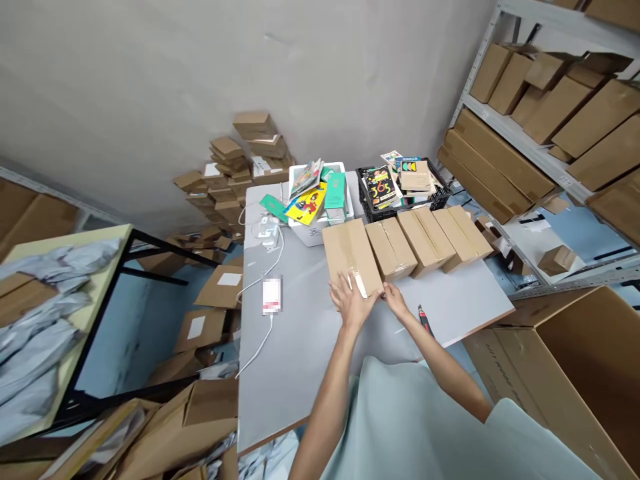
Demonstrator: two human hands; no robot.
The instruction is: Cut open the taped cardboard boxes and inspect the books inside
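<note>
A taped cardboard box (350,247) stands at the left end of a row on the grey table. My left hand (351,303) rests on its near side, fingers spread over the front edge beside a pale strip. At the same box's near right corner, my right hand (395,300) has its fingers curled against the cardboard; the fingertips are partly hidden. To the right are a second box (391,248), a third box (425,240) and a fourth box (463,239). A red and black box cutter (425,320) lies right of my right hand.
Behind the row stand a white bin (307,233) and a black crate (370,215), both full of books. A pixelated white item (272,295) and a cable lie on the left. A big open carton (530,373) is at right, below shelves (530,143) of boxes.
</note>
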